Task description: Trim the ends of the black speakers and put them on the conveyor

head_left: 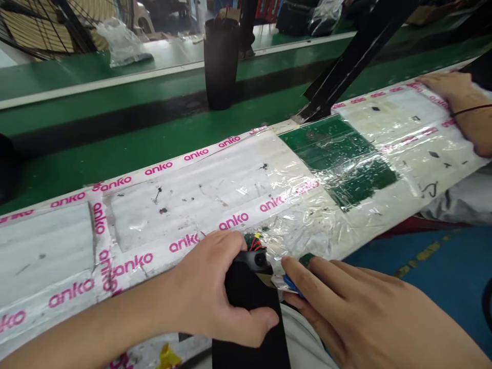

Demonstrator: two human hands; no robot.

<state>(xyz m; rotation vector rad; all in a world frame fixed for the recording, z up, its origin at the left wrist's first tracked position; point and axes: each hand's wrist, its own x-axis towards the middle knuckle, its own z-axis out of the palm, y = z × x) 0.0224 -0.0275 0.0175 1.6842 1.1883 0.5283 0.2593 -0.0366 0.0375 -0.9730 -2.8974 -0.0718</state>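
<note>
Left hand [221, 289]: clasps a black case [248, 294] at bottom centre of the frame, thumb and fingers wrapped across it.
Right hand [369, 305]: at lower right, pinches a blue-handled tool [292, 285], its metal end by the case's edge; contact cannot be told.
Red wires [255, 244]: rise at the case's upper end.
Worktop [200, 187]: covered with pink-lettered "anko" tape.
Co-worker's hand [448, 87]: rests at upper right.
</note>
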